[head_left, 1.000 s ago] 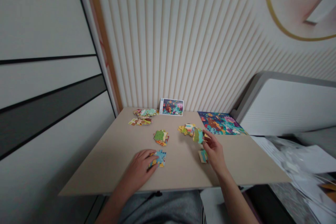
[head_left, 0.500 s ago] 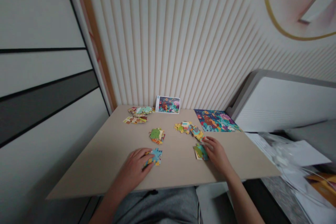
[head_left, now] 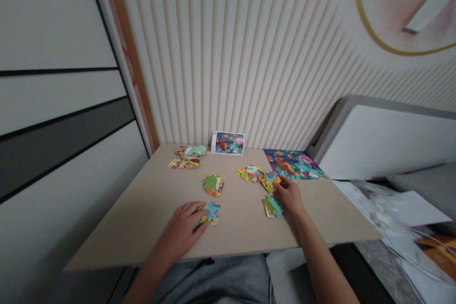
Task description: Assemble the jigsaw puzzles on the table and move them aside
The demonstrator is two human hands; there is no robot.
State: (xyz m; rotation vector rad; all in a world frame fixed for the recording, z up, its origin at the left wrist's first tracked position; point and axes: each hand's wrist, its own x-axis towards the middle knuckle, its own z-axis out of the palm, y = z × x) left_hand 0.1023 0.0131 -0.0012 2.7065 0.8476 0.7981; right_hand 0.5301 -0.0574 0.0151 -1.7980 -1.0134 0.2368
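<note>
Well, in the head view, your left hand (head_left: 184, 229) lay open and relaxed, its fingers (head_left: 198, 210) resting on the edge of a small heap of die-cut cardboard jigsaw pieces (head_left: 212, 213) topped by a blue piece, with no clear grip. Your right hand (head_left: 288, 195) was curved over a yellow-and-teal cluster of pieces (head_left: 270, 181), fingertips on it, though I could not tell whether they pinched one. Another heap of pieces (head_left: 272, 207) lay just below, almost under the heel of that hand, so a small sideways drag could have pushed it apart. The thin pieces, with their knobbed tabs and glossy printed faces, could snag one another, and lifting one could have pulled its neighbours along. The smooth, matte beige tabletop (head_left: 124, 232) offered little to stop them sliding. Farther off sat a green-topped heap (head_left: 213, 185), a larger pile (head_left: 187, 156) near the back edge, and a flat, vivid picture sheet (head_left: 294, 164) close to the right cluster. A small picture card (head_left: 228, 143) stood tilted against the ribbed wall panel (head_left: 228, 57), where a stray reach could have knocked it flat.
</note>
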